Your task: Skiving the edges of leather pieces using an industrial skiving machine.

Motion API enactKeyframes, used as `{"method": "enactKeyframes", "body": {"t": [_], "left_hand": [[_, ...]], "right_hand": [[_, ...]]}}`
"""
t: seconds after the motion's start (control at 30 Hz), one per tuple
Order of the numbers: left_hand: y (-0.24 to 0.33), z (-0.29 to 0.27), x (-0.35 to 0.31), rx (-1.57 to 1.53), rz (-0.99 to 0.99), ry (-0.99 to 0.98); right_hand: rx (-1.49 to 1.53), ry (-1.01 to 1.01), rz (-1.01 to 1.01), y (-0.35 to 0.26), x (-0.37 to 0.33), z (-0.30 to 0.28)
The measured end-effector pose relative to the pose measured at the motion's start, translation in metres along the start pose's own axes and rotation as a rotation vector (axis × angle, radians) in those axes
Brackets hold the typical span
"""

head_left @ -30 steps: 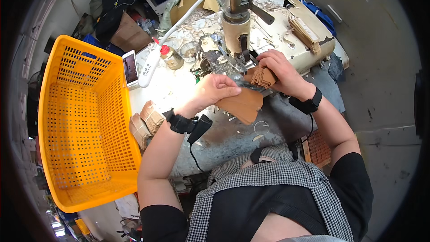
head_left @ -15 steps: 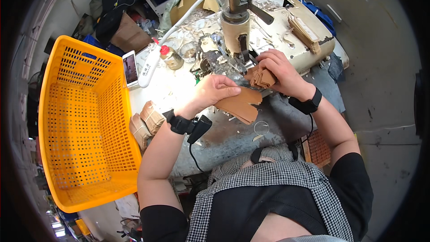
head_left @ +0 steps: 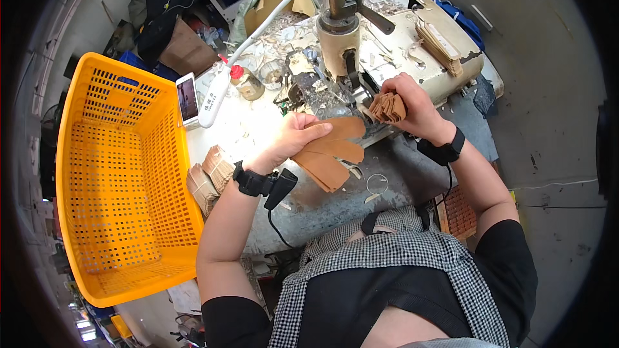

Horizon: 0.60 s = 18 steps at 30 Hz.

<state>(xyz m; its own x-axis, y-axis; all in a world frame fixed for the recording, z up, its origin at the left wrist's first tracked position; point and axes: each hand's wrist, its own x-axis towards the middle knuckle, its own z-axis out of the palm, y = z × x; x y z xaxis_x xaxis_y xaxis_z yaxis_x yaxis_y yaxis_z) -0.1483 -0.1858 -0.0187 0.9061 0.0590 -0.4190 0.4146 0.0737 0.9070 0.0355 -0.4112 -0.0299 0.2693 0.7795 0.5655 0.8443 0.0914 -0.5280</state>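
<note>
Head view: the left grip [head_left: 298,136] is pinched nearly closed, thumb on top, holding a fan of brown pieces [head_left: 332,151] that spreads out to its right. Three rounded ends stand apart in the fan; the lowest shows layered edges, so the full number cannot be told. The right grip [head_left: 416,109] is curled around one bundle of brown pieces [head_left: 389,108], its ends turned toward the left grip; the pieces lie too tight to count. Fan and bundle are apart.

One machine [head_left: 340,45] stands just beyond and to the left of the right grip; whether the bundle touches it is unclear. One stack of strips [head_left: 438,45] lies beyond the right grip, to its right. Left of the left grip, two pale bundles [head_left: 216,171] sit on the bench [head_left: 225,135] beside one yellow basket [head_left: 169,200]. Beyond the left grip, toward the left, are one phone [head_left: 187,98], one white lamp [head_left: 216,100] and one red-capped bottle [head_left: 248,84].
</note>
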Motion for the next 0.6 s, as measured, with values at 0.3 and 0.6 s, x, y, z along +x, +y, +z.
{"method": "enactKeyframes", "body": {"t": [0.3, 0.6], "left_hand": [[-0.0059, 0.0005, 0.002, 0.099, -0.044, 0.042], [-0.0086, 0.0013, 0.0021, 0.102, -0.044, 0.059]], "right_hand": [[-0.022, -0.025, -0.024, 0.0025, 0.0005, 0.0019], [-0.046, -0.016, -0.032, 0.0009, -0.0012, 0.0013]]}}
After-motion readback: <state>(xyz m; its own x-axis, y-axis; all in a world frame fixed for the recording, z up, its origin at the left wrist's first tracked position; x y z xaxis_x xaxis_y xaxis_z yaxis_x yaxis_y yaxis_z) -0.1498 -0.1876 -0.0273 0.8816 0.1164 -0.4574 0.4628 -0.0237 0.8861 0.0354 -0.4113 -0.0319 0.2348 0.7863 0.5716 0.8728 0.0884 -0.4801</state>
